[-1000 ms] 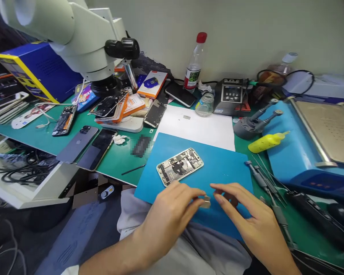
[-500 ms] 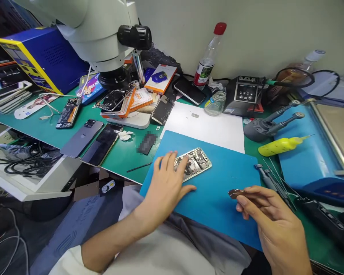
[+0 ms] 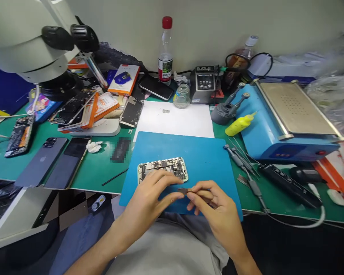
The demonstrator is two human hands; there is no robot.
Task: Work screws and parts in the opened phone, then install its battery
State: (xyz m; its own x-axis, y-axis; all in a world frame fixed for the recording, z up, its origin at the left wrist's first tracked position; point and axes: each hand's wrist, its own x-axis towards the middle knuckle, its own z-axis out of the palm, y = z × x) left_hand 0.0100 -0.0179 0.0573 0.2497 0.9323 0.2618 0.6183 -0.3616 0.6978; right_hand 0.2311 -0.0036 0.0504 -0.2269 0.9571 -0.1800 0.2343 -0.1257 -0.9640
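My right hand pinches a small, flat, dark brown piece with a shiny edge between thumb and fingertips; its exact kind is too small to tell. My left hand is open, thumb and fingers apart, its thumb tip close beside that piece. I cannot tell whether they touch. Behind the left fingers an opened phone lies on the blue mat, circuitry facing up and its lower part covered by the hand.
White paper lies behind the mat. To the left are two phones, a grey one nearest, and a microscope. On the right stand a yellow squeeze bottle, a blue heating plate unit and a black handheld tool.
The view has swung right. My right hand has brought the brown piece leftward, close to the phone. My left hand has drawn back from the phone toward the piece.
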